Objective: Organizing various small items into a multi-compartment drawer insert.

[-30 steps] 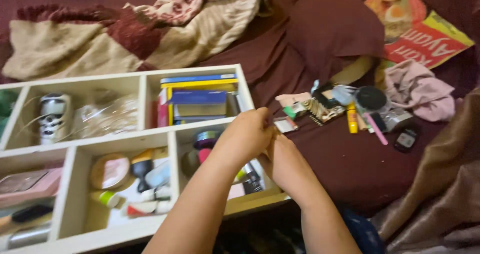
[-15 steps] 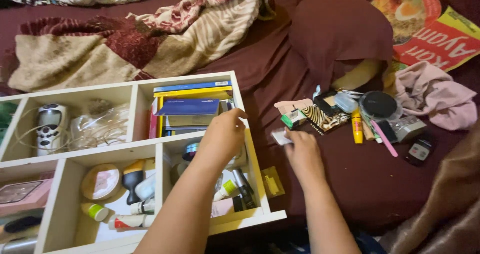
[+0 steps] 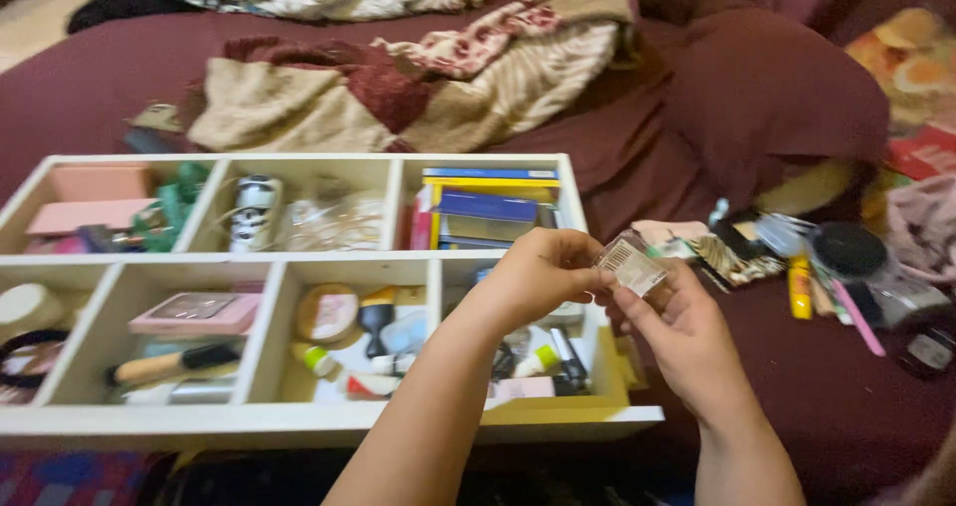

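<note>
My left hand (image 3: 538, 279) and my right hand (image 3: 682, 332) meet above the right end of a white wooden organizer tray (image 3: 329, 424). Between their fingertips they hold a small clear packet with a white label (image 3: 629, 265). Under my hands, the tray's lower right compartment holds small tubes and bottles (image 3: 543, 359). The compartment behind it contains blue and yellow boxes (image 3: 488, 207).
A pile of small cosmetics (image 3: 797, 262) lies on the maroon bedsheet to the right, with a black round compact (image 3: 848, 250) and a yellow tube (image 3: 799, 287). A patterned blanket (image 3: 418, 78) is bunched behind the tray. Other compartments hold pink boxes (image 3: 95, 197), a round tin (image 3: 327, 313) and a brush (image 3: 169, 364).
My right hand picked the small packet up from the sheet and brought it in; my left hand rose off the tray's edge to meet it. The view shifted left, showing more of the tray.
</note>
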